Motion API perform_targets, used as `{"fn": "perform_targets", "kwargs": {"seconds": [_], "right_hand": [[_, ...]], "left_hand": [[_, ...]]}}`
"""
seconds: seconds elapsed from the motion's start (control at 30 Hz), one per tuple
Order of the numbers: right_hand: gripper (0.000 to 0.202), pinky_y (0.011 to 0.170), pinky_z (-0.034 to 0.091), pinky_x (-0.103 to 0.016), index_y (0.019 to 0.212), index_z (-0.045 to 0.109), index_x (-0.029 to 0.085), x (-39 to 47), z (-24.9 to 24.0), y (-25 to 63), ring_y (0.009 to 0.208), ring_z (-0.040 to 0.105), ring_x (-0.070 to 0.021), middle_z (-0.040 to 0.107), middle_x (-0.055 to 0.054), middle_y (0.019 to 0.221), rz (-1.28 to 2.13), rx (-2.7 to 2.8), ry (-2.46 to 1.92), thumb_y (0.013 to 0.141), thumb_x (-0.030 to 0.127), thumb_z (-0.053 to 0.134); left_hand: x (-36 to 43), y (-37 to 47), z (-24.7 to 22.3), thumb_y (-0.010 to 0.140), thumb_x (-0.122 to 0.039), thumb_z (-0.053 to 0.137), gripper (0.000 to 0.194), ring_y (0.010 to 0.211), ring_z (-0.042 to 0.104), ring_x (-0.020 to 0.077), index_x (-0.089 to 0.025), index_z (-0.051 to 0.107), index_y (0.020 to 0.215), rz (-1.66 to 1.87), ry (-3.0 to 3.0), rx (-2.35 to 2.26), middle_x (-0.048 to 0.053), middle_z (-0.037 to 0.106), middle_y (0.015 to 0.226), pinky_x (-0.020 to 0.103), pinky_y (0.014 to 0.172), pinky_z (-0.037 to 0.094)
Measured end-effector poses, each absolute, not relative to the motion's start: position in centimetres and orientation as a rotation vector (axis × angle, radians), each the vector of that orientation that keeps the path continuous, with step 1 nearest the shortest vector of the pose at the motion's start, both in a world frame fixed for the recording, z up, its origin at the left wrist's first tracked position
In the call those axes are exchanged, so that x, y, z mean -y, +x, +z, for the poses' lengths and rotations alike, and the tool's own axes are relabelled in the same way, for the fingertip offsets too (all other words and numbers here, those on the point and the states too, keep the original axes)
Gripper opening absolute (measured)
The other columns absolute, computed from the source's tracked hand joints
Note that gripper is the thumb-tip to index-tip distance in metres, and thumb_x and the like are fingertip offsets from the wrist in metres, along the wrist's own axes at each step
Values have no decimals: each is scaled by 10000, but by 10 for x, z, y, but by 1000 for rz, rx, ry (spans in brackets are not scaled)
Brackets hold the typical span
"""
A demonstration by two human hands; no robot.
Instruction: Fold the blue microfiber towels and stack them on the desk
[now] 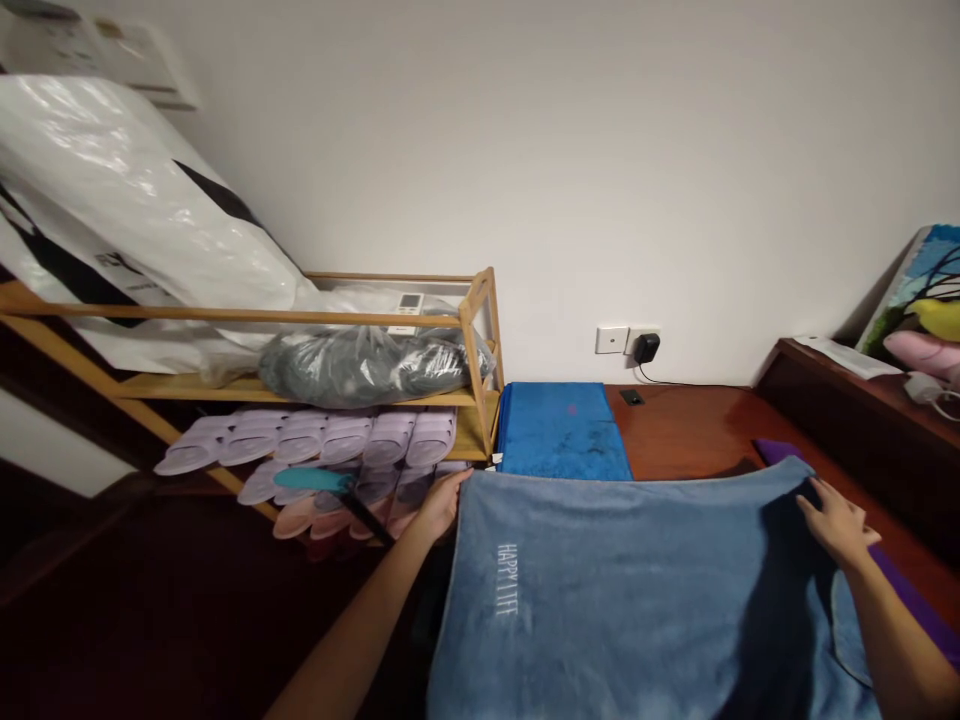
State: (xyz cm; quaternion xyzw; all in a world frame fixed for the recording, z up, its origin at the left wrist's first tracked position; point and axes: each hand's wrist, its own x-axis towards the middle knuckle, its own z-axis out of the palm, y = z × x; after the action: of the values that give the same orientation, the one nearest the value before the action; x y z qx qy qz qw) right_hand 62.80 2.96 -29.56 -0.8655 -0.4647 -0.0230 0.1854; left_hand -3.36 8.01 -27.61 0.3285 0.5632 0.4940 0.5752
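Observation:
A blue-grey towel [637, 580] with white "HAPPY LIFE"-like lettering spreads out in front of me, over part of a reddish-brown wooden desk. My left hand [444, 505] pinches its far left corner between thumb and fingers. At the far right corner, my right hand [836, 520] grips the edge, with some fingers curled out to the side. The towel's far edge is stretched nearly straight between both hands. Just beyond that edge lies a folded bright blue cloth [562, 430], partly covered by the towel. Purple fabric [900, 590] shows beneath and beside my right arm.
Left stands a wooden rack [472, 350] with lilac and pink slippers [337, 440], plastic-wrapped bundles [367, 365] and a large white bag [150, 200]. A teal-topped dark stick [315, 480] rises near my left forearm. A black plug [646, 347] sits in the wall. A raised ledge [862, 420] borders the right.

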Motion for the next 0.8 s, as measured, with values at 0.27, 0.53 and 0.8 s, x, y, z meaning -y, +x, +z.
{"fn": "perform_targets", "kwargs": {"seconds": [0.27, 0.53, 0.8], "right_hand": [[650, 942, 232, -703, 1430, 309, 218, -19, -305, 611, 1321, 257, -394, 276, -143, 1492, -269, 1519, -2480, 867, 519, 191], [535, 979, 337, -566, 1376, 353, 243, 20, -309, 469, 1293, 383, -276, 336, -126, 1472, -165, 1870, -1985, 912, 496, 271], [484, 912, 424, -413, 1296, 486, 191, 122, -335, 503, 1212, 486, -259, 523, -129, 1333, -287, 2201, -1898, 908, 449, 358]], "left_hand": [[-81, -33, -269, 691, -305, 659, 176, 898, 641, 270, -162, 642, 792, 1251, 1045, -1537, 93, 693, 868, 380, 792, 495], [16, 31, -252, 887, -253, 446, 467, 1325, 352, 259, -212, 432, 1352, 999, 2253, -1720, 103, 407, 1436, 451, 1062, 306], [116, 32, -302, 934, -307, 405, 619, 1375, 274, 257, -303, 118, 1482, 583, 2366, -1828, 57, 253, 1527, 468, 1047, 358]]}}
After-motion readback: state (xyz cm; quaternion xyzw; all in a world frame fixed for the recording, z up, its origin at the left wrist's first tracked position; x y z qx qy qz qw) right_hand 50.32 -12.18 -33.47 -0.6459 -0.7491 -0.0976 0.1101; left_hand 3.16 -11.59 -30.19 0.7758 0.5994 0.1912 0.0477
